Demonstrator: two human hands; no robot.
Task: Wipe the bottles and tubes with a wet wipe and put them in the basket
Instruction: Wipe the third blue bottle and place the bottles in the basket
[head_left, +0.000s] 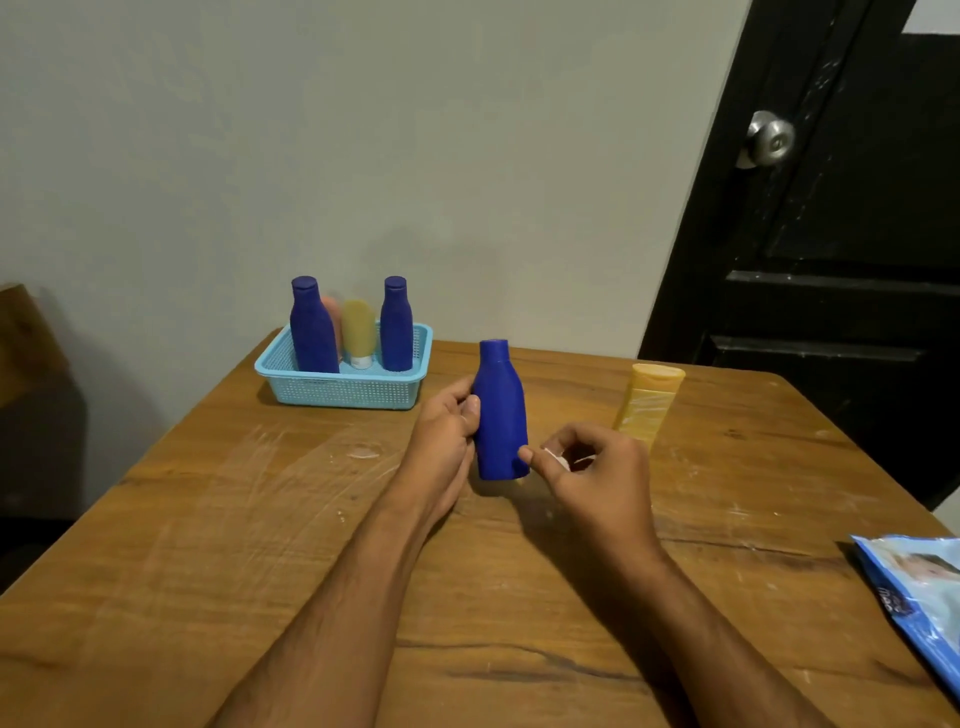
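Left hand wrapped round the blue bottle, thumb across the front, fingers curled behind — a firm hold, bottle upright and lifted a little above the table. Right hand pinched shut on a small white wad, most likely the wet wipe, fingertips closed tight with the thumb touching the bottle's lower right side. Step in hand looks like wiping this bottle. To do it well: keep the left grip steady near the shoulder, run the wipe down the whole side, and turn the bottle so the hidden back and the base get covered too; the wad is bunched small, so opening it out would cover more. Further out — a yellow tube stands cap-up just behind the right hand, seemingly not yet cleaned. At the far left of the table sits the light blue basket, already holding two blue bottles, a yellow tube and a pinkish one behind. A wipe packet lies at the right edge.
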